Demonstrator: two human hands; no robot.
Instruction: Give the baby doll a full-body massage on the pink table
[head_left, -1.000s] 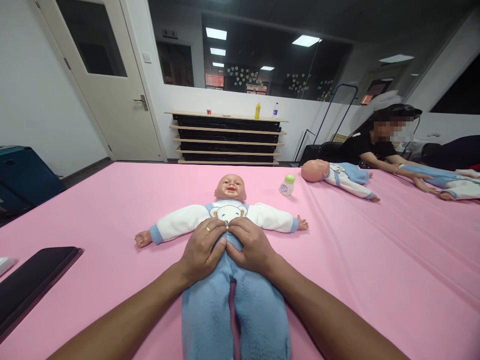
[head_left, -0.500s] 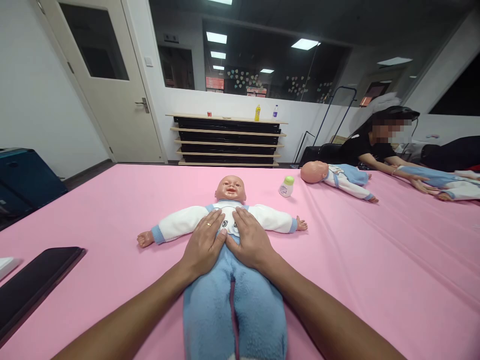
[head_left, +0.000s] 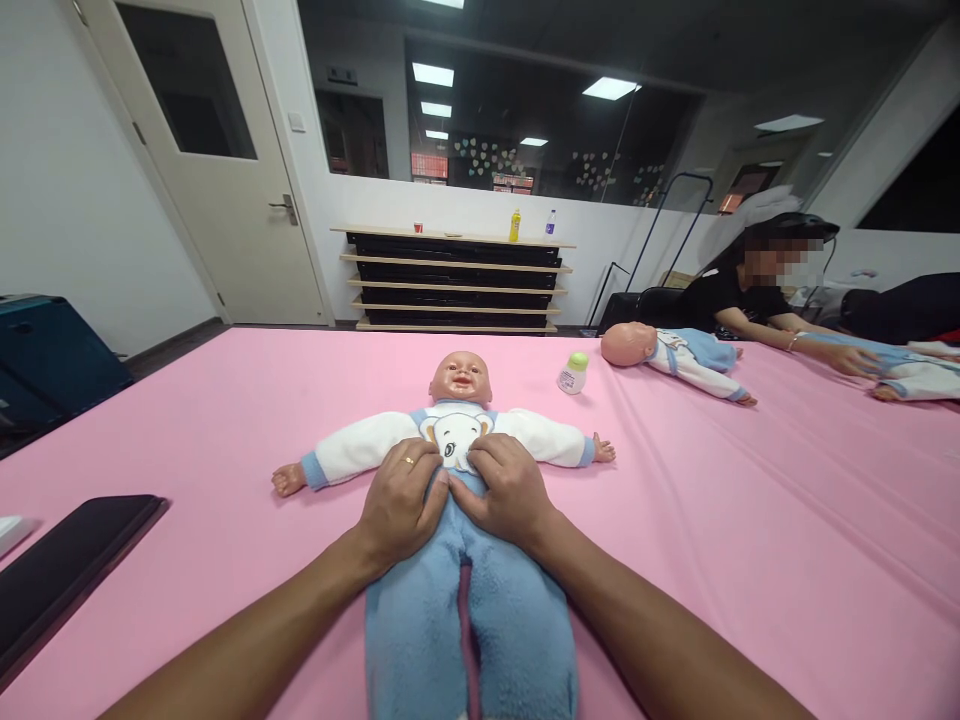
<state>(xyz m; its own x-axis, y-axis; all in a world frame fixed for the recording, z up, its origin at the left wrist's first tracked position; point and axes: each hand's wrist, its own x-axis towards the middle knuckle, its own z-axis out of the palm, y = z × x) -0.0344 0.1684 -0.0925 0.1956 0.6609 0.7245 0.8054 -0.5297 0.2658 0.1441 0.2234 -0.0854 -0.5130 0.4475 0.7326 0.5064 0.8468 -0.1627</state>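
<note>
A baby doll [head_left: 460, 378] lies face up on the pink table cover, arms spread sideways. It wears a white and blue outfit [head_left: 405, 620] with an elephant print on the chest. My left hand [head_left: 403, 500] rests on one side of the doll's belly, fingers curled against the fabric. On the other side my right hand [head_left: 508, 490] mirrors it, its fingers bent in too. Both thumbs nearly meet over the middle of the waist. The fingertips are partly hidden, pressed into the cloth.
A small bottle with a green cap [head_left: 573, 374] stands beyond the doll's right-hand arm. A second doll [head_left: 630, 344] lies farther right, near a co-worker [head_left: 739, 285] who handles another doll. At the left edge lies a dark flat object [head_left: 71, 550] on the pink cover [head_left: 712, 520].
My fingers, flat on the doll's chest before, have curled and drawn back toward the belly, uncovering more of the elephant print. The co-worker's hands have shifted slightly.
</note>
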